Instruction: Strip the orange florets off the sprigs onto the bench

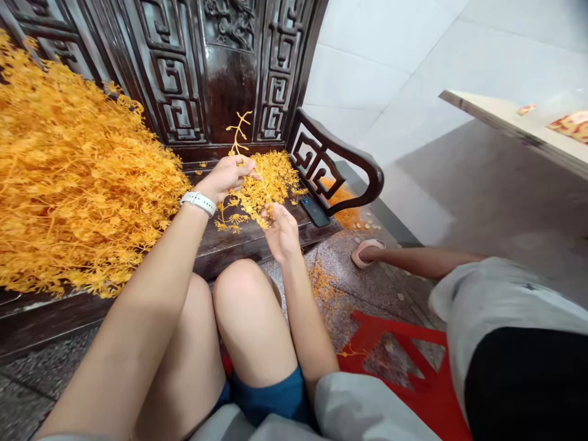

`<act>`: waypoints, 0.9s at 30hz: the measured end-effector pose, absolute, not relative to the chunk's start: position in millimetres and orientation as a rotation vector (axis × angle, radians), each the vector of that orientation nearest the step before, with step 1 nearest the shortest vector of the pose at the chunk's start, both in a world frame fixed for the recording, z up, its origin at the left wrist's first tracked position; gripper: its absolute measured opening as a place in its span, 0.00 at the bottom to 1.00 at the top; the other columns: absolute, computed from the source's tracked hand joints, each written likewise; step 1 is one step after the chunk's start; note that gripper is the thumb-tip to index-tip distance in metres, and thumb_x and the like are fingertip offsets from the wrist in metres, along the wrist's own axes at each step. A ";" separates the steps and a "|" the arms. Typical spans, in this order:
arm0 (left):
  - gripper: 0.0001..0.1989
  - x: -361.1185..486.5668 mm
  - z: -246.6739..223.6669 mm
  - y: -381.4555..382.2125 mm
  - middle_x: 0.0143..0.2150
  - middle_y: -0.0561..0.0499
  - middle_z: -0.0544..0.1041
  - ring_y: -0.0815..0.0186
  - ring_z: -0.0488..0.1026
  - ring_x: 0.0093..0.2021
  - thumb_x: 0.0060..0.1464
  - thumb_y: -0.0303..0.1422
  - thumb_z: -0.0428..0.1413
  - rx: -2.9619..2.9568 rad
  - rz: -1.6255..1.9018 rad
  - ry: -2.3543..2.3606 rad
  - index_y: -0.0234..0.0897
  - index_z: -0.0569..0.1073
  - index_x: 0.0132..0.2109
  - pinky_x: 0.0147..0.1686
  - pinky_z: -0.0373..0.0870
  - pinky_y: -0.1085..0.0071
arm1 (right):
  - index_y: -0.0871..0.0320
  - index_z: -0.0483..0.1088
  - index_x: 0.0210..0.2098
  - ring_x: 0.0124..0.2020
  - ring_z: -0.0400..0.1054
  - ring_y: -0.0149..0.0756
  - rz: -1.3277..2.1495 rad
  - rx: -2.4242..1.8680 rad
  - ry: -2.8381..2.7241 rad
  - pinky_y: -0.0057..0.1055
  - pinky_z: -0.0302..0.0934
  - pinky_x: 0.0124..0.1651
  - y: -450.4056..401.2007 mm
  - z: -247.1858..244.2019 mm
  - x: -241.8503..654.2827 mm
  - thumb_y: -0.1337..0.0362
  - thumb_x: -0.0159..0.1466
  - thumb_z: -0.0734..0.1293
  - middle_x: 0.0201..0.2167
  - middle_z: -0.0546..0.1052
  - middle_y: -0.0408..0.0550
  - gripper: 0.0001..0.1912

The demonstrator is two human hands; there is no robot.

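Observation:
My left hand [228,176], with a white watch band [199,202] on the wrist, pinches a thin orange plastic stem [237,133] whose bare branched end sticks up above the fingers. Lower and to the right, my right hand [281,231] has its fingers closed around the lower part of the same stem, near small orange sprigs. Behind and between both hands lies a small pile of orange flower-like pieces [278,174] on the dark wooden bench [220,240]. A large heap of orange branched sprigs [82,177] fills the bench at the left.
A dark phone [315,211] lies by the carved armrest [374,177]. Orange bits are scattered on the floor [331,251]. Another person's leg [413,262] and grey clothing are at the right, beside a red stool [413,392]. A pale tabletop [500,113] juts in at the upper right.

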State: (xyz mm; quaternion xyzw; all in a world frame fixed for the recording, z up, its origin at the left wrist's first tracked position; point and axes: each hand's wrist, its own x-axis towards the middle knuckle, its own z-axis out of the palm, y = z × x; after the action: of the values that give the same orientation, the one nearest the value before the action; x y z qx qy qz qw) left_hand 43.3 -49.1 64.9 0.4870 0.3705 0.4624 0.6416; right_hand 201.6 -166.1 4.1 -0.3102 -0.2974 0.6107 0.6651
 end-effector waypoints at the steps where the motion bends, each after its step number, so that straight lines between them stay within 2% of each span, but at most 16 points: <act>1: 0.07 43.6 64.2 -48.2 0.30 0.47 0.81 0.80 0.47 0.13 0.65 0.26 0.60 1.117 1.071 0.865 0.36 0.71 0.37 0.15 0.44 0.78 | 0.56 0.83 0.35 0.34 0.71 0.27 1.367 -0.719 -0.706 0.24 0.67 0.42 -167.0 4.7 200.7 0.55 0.59 0.84 0.33 0.80 0.41 0.14; 4: 0.08 42.2 59.9 -41.9 0.27 0.50 0.78 0.78 0.52 0.15 0.60 0.21 0.59 1.121 1.228 1.027 0.35 0.73 0.33 0.15 0.46 0.78 | 0.57 0.81 0.29 0.28 0.69 0.25 1.337 -0.766 -0.917 0.22 0.65 0.38 -176.7 12.3 199.3 0.55 0.60 0.84 0.26 0.79 0.40 0.14; 6: 0.10 37.7 54.9 -35.3 0.25 0.51 0.75 0.75 0.59 0.16 0.56 0.17 0.55 1.011 1.421 1.209 0.36 0.72 0.31 0.15 0.47 0.78 | 0.56 0.83 0.30 0.29 0.72 0.28 1.565 -0.595 -1.308 0.24 0.66 0.37 -189.8 22.5 197.2 0.55 0.65 0.81 0.27 0.81 0.44 0.12; 7: 0.11 34.2 52.0 -32.0 0.24 0.52 0.74 0.74 0.60 0.17 0.55 0.17 0.54 0.932 1.499 1.275 0.36 0.71 0.30 0.15 0.48 0.78 | 0.56 0.85 0.33 0.31 0.76 0.31 1.764 -0.368 -1.580 0.26 0.69 0.39 -197.5 28.2 195.4 0.56 0.67 0.79 0.30 0.83 0.47 0.11; 9: 0.11 25.7 46.7 -27.2 0.25 0.52 0.74 0.75 0.57 0.15 0.58 0.18 0.54 0.834 1.533 1.277 0.37 0.70 0.31 0.14 0.46 0.77 | 0.56 0.87 0.40 0.39 0.82 0.38 2.112 0.273 -2.010 0.30 0.72 0.46 -211.0 37.9 191.7 0.57 0.70 0.77 0.37 0.86 0.54 0.09; 10: 0.10 21.3 44.9 -26.0 0.25 0.52 0.75 0.76 0.53 0.14 0.60 0.19 0.55 0.817 1.514 1.236 0.36 0.70 0.32 0.14 0.44 0.77 | 0.56 0.88 0.41 0.41 0.83 0.40 2.179 0.516 -2.074 0.31 0.73 0.48 -215.2 41.2 190.5 0.58 0.70 0.76 0.38 0.87 0.56 0.09; 11: 0.10 17.3 44.0 -25.8 0.26 0.52 0.76 0.78 0.50 0.13 0.62 0.21 0.55 0.800 1.506 1.197 0.36 0.70 0.33 0.14 0.43 0.77 | 0.56 0.88 0.39 0.40 0.83 0.40 2.179 0.587 -2.008 0.31 0.73 0.49 -217.1 43.2 190.2 0.59 0.69 0.77 0.36 0.87 0.56 0.08; 14: 0.10 8.7 48.3 -28.8 0.26 0.52 0.77 0.79 0.49 0.12 0.67 0.24 0.56 0.701 1.552 1.127 0.37 0.69 0.34 0.13 0.43 0.78 | 0.51 0.86 0.37 0.30 0.76 0.33 1.933 0.144 -1.420 0.29 0.70 0.42 -208.2 41.3 193.9 0.52 0.66 0.79 0.29 0.84 0.47 0.10; 16: 0.12 5.6 56.0 -32.4 0.26 0.53 0.77 0.79 0.51 0.13 0.68 0.24 0.55 0.649 1.555 1.078 0.37 0.69 0.33 0.14 0.45 0.79 | 0.48 0.84 0.42 0.29 0.70 0.29 1.751 -0.170 -0.977 0.26 0.68 0.38 -196.3 36.1 196.7 0.44 0.70 0.72 0.30 0.83 0.42 0.16; 17: 0.12 4.4 60.6 -34.3 0.25 0.53 0.77 0.80 0.52 0.13 0.69 0.24 0.55 0.639 1.541 1.048 0.37 0.69 0.34 0.14 0.46 0.80 | 0.49 0.83 0.44 0.28 0.68 0.28 1.702 -0.296 -0.793 0.25 0.66 0.37 -191.0 33.2 197.3 0.43 0.73 0.68 0.30 0.82 0.41 0.19; 19: 0.12 2.7 70.0 -38.2 0.25 0.54 0.76 0.80 0.53 0.13 0.70 0.24 0.54 0.639 1.511 0.991 0.37 0.71 0.34 0.14 0.46 0.81 | 0.54 0.81 0.43 0.26 0.63 0.28 1.674 -0.491 -0.512 0.25 0.63 0.33 -184.4 27.6 196.7 0.48 0.76 0.64 0.27 0.77 0.41 0.19; 21: 0.12 2.8 78.4 -41.9 0.26 0.55 0.76 0.80 0.53 0.13 0.71 0.25 0.54 0.647 1.487 0.920 0.38 0.71 0.36 0.14 0.46 0.81 | 0.57 0.79 0.39 0.25 0.61 0.27 1.679 -0.605 -0.424 0.26 0.60 0.30 -182.7 23.7 194.8 0.55 0.73 0.68 0.26 0.73 0.40 0.13; 23: 0.11 6.6 85.5 -45.9 0.26 0.56 0.75 0.80 0.52 0.12 0.72 0.26 0.53 0.642 1.458 0.856 0.39 0.70 0.37 0.13 0.46 0.81 | 0.57 0.79 0.40 0.27 0.64 0.27 1.609 -0.673 -0.488 0.25 0.60 0.31 -182.0 22.8 192.8 0.61 0.67 0.73 0.30 0.76 0.40 0.06; 27: 0.12 29.5 96.1 -57.3 0.26 0.57 0.74 0.80 0.50 0.12 0.73 0.24 0.49 0.701 1.351 0.800 0.37 0.69 0.37 0.12 0.45 0.80 | 0.53 0.79 0.48 0.36 0.72 0.28 1.403 -0.812 -0.624 0.25 0.66 0.38 -169.7 29.5 190.1 0.62 0.60 0.80 0.43 0.82 0.41 0.16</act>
State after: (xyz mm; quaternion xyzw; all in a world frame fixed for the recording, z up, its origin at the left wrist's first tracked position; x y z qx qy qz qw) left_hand 29.5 -57.3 96.1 0.3091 0.3526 0.5952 0.6526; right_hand 190.1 -169.7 29.5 -0.3568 -0.2741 0.6166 0.6461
